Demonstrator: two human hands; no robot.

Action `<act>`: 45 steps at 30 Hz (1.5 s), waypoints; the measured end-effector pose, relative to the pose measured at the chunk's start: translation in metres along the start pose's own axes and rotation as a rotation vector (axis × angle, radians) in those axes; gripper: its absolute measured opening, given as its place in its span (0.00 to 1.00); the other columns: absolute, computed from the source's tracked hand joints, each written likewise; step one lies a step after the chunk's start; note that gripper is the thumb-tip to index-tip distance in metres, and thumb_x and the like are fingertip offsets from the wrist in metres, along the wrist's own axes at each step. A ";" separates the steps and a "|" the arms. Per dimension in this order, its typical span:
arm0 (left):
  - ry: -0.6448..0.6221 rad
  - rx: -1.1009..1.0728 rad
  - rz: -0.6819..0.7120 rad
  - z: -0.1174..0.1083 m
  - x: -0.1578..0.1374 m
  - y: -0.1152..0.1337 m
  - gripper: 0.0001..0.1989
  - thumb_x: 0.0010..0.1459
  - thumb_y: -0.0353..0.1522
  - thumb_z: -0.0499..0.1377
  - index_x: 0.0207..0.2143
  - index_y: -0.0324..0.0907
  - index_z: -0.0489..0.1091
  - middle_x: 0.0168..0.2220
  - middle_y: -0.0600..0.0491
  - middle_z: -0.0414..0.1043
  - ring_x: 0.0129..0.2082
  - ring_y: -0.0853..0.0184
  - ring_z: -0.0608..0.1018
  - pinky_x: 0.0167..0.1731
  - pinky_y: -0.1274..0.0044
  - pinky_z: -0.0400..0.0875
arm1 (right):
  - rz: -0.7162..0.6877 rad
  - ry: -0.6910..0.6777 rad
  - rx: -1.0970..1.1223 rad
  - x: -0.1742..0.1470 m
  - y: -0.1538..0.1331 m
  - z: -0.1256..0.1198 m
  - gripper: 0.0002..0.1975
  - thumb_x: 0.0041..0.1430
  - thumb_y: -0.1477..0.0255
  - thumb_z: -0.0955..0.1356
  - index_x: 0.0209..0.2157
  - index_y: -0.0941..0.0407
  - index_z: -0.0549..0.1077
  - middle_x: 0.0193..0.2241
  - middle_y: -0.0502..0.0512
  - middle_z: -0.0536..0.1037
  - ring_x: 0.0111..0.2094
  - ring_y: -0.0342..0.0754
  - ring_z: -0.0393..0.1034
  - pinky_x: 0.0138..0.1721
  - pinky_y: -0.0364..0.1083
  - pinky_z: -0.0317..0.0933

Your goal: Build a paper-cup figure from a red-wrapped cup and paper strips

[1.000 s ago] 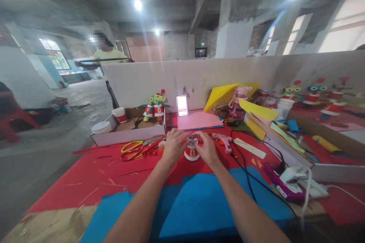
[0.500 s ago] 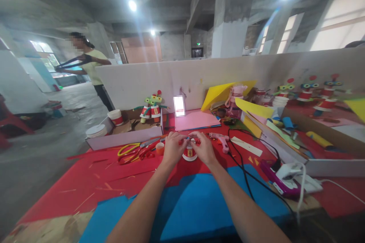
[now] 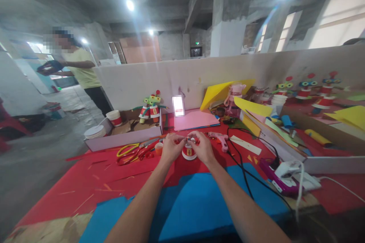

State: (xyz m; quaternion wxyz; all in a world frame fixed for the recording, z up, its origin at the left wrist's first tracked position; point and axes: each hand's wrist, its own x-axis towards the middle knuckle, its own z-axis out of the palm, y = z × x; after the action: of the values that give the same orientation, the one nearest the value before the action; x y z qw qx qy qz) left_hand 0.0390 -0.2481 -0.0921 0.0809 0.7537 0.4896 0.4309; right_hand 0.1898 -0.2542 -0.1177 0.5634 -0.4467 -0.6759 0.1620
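My left hand (image 3: 172, 146) and my right hand (image 3: 202, 145) meet just above a red-and-white paper cup (image 3: 189, 153), which stands upside down on the red sheet. The fingertips of both hands are pinched around a small dark bit, too small to name. Whether that bit touches the cup's top I cannot tell. To the left lie scissors with yellow and red handles (image 3: 128, 153) and a small orange cup (image 3: 159, 148). A pink glue gun (image 3: 220, 140) rests to the right of my right hand.
Finished cup figures (image 3: 154, 111) stand in a cardboard tray (image 3: 125, 139) at the back left. A purple power strip (image 3: 275, 182) and black cords lie at the right, beside a box (image 3: 285, 142) of coloured paper. A blue sheet (image 3: 194, 201) covers the front. Another person (image 3: 82, 70) stands beyond the partition.
My hands stay over the cup, with only slight finger movement. The view has shifted a little. The other person has moved left, and the dark cloth in their hands is now bunched up.
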 end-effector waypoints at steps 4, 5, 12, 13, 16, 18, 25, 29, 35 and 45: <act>0.009 -0.032 -0.003 0.000 0.000 0.002 0.05 0.54 0.33 0.62 0.28 0.45 0.78 0.26 0.54 0.78 0.31 0.65 0.75 0.37 0.71 0.66 | -0.002 -0.003 -0.001 0.001 0.002 0.000 0.06 0.53 0.75 0.67 0.35 0.53 0.72 0.34 0.53 0.78 0.40 0.53 0.71 0.44 0.52 0.63; 0.011 -0.039 -0.007 0.000 0.000 0.002 0.05 0.54 0.33 0.62 0.28 0.45 0.78 0.26 0.54 0.78 0.31 0.65 0.75 0.37 0.70 0.66 | 0.002 -0.007 0.002 0.001 0.002 0.000 0.06 0.53 0.75 0.67 0.35 0.53 0.72 0.35 0.53 0.78 0.40 0.53 0.71 0.44 0.52 0.63; 0.035 -0.076 -0.060 0.004 -0.001 -0.003 0.04 0.53 0.32 0.63 0.29 0.44 0.78 0.28 0.54 0.78 0.32 0.65 0.75 0.37 0.71 0.67 | 0.001 -0.012 0.013 0.002 0.006 -0.004 0.07 0.54 0.72 0.68 0.37 0.53 0.73 0.37 0.55 0.79 0.42 0.53 0.72 0.47 0.53 0.63; 0.037 -0.090 -0.069 0.005 -0.001 -0.005 0.04 0.53 0.32 0.63 0.29 0.44 0.78 0.28 0.53 0.78 0.31 0.65 0.75 0.37 0.71 0.68 | -0.008 -0.006 -0.004 0.002 0.007 -0.005 0.07 0.54 0.72 0.69 0.37 0.54 0.74 0.37 0.56 0.79 0.43 0.54 0.71 0.47 0.53 0.63; 0.046 -0.101 -0.089 0.007 -0.001 -0.008 0.05 0.53 0.32 0.62 0.30 0.43 0.78 0.27 0.53 0.77 0.30 0.66 0.75 0.34 0.73 0.68 | -0.044 -0.028 -0.073 0.004 0.008 -0.005 0.07 0.54 0.73 0.69 0.36 0.54 0.75 0.35 0.56 0.79 0.41 0.54 0.71 0.46 0.53 0.62; 0.051 -0.089 -0.088 0.008 -0.001 -0.007 0.05 0.53 0.32 0.62 0.30 0.43 0.79 0.27 0.53 0.77 0.29 0.66 0.75 0.34 0.74 0.67 | -0.061 -0.057 -0.111 0.004 0.009 -0.005 0.06 0.54 0.74 0.69 0.35 0.54 0.76 0.33 0.55 0.79 0.39 0.53 0.71 0.45 0.53 0.62; 0.041 -0.104 -0.050 0.010 -0.002 -0.004 0.06 0.54 0.32 0.62 0.31 0.43 0.79 0.27 0.52 0.76 0.31 0.65 0.74 0.36 0.74 0.66 | -0.056 -0.097 -0.118 0.005 0.011 -0.005 0.07 0.54 0.78 0.69 0.35 0.55 0.76 0.33 0.54 0.80 0.40 0.51 0.71 0.46 0.50 0.61; 0.023 -0.103 -0.048 0.011 -0.002 -0.005 0.06 0.55 0.33 0.61 0.31 0.44 0.79 0.26 0.53 0.77 0.30 0.66 0.74 0.36 0.73 0.66 | -0.044 -0.114 -0.112 0.006 0.011 -0.006 0.06 0.54 0.77 0.69 0.34 0.54 0.76 0.33 0.53 0.80 0.39 0.51 0.71 0.45 0.50 0.61; 0.054 -0.093 -0.043 0.011 -0.002 -0.004 0.05 0.54 0.32 0.62 0.31 0.44 0.79 0.24 0.54 0.74 0.28 0.66 0.73 0.34 0.74 0.65 | -0.032 -0.110 -0.110 0.006 0.012 -0.007 0.07 0.54 0.78 0.70 0.35 0.54 0.77 0.34 0.54 0.80 0.39 0.51 0.72 0.45 0.50 0.61; 0.083 -0.092 -0.018 0.011 -0.002 -0.004 0.05 0.53 0.33 0.62 0.31 0.44 0.78 0.24 0.55 0.73 0.29 0.66 0.72 0.34 0.74 0.65 | -0.008 -0.122 -0.130 0.007 0.009 -0.007 0.05 0.54 0.77 0.70 0.33 0.55 0.77 0.33 0.55 0.80 0.38 0.51 0.72 0.43 0.50 0.62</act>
State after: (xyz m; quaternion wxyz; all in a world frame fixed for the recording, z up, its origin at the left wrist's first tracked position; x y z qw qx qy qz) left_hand 0.0446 -0.2443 -0.1022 0.0989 0.7261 0.4791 0.4832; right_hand 0.2000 -0.2454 -0.1176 0.4918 -0.4689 -0.7198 0.1421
